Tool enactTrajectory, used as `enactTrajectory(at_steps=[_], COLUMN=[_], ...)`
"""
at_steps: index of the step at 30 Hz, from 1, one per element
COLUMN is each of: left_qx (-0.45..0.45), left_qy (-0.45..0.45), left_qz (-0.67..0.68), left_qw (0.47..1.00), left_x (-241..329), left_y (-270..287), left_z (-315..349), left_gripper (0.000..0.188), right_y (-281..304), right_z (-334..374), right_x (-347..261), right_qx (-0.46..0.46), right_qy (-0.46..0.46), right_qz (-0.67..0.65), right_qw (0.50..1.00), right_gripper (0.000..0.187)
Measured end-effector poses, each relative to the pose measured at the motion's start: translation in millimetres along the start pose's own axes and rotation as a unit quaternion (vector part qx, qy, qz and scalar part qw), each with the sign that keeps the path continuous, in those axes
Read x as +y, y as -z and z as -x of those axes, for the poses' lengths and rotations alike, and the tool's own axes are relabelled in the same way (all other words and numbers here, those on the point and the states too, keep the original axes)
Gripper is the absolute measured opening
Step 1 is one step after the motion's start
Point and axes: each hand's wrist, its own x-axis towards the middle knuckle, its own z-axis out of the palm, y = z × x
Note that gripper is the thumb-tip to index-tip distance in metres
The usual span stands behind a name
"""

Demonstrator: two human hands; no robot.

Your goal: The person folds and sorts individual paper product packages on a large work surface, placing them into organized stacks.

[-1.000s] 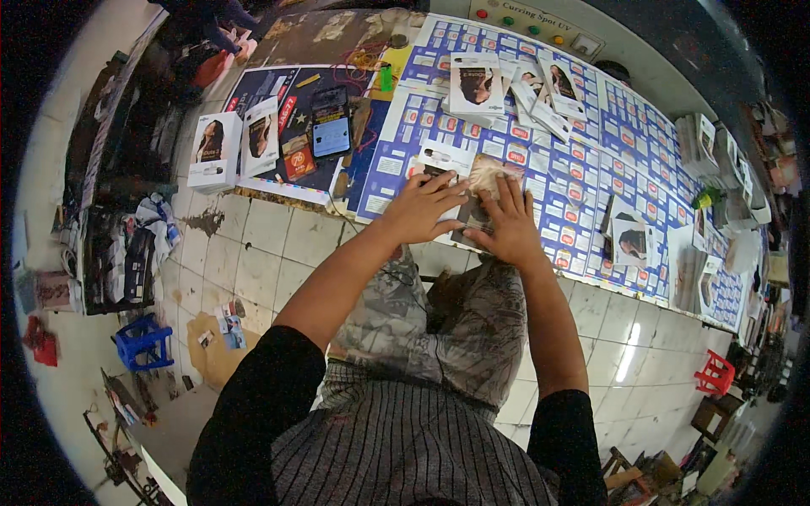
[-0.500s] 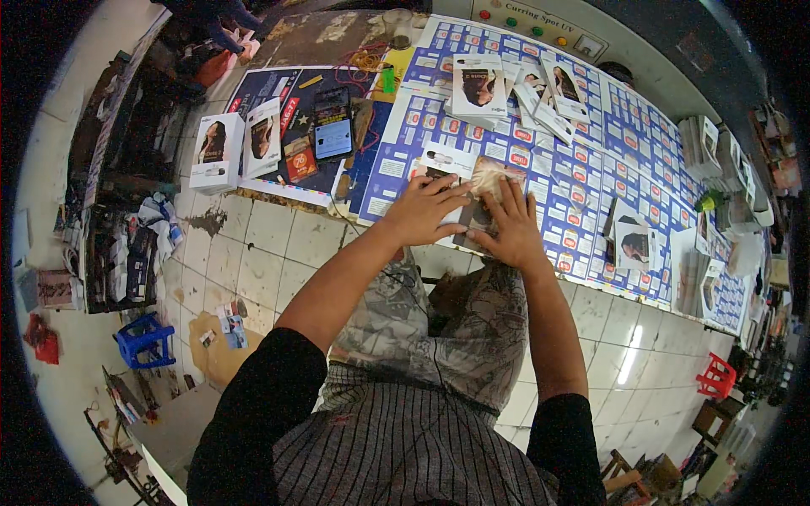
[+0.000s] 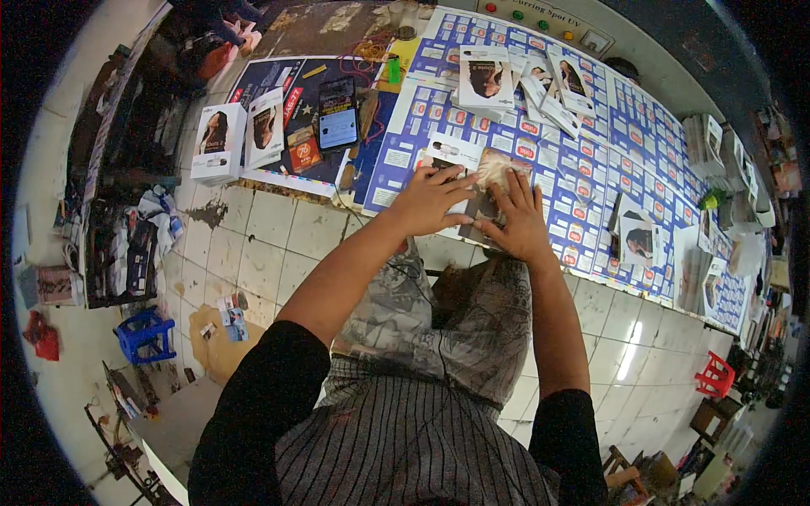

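Both palms face down over a printed leaflet near the close edge of the table, white on its left half and dark brown on its right; whether it is one folded piece or two lying side by side, I cannot tell. The left hand covers the lower part of the white half, hiding most of the picture there, its fingers stretched out and apart. The right hand lies across the right side of the dark half, fingers spread, covering part of a pale patch. Neither hand is closed around anything; how hard they press is not shown. The thumb tips lie near each other. Beyond, a stack of cards overlaps others behind it. At upper left, a co-worker's hand shows small and blurred, the body mostly lost in the dark rim.
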Motion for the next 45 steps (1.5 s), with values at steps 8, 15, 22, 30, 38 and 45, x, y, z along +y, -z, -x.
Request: enactTrajectory(at_steps=[8, 15, 22, 30, 38, 45], left_qx=[0.003, -0.014, -0.032, -0.041, -0.101, -0.136], left_qy=[0.0, -0.001, 0.001, -0.012, -0.001, 0.027], left_qz=[0.023, 0.033, 0.028, 0.02, -0.031, -0.057], left_qw=[1.0, 0.999, 0.999, 0.999, 0.994, 0.989], left_x=[-2, -1, -1, 0, 9, 12], left_y=[-1, 6, 8, 14, 20, 19], left_z=[1, 1, -3, -7, -13, -13], left_gripper=[0.059, 0.067, 0.069, 0.067, 0.072, 0.072], right_y=[6, 2, 0, -7, 16, 35], right_z=[-2, -1, 0, -2, -10, -15], right_x=[-4, -1, 0, 24, 92, 91], right_qx=[-0.029, -0.019, -0.011, 0.035, 0.086, 0.068], right_qy=[-0.01, -0.017, -0.01, -0.03, -0.292, -0.302], right_qz=[0.009, -0.007, 0.0, -0.101, 0.074, -0.028], right_qw=[1.0, 1.0, 1.0, 0.994, 0.95, 0.951], right_gripper=[0.077, 0.077, 0.076, 0.055, 0.056, 0.047])
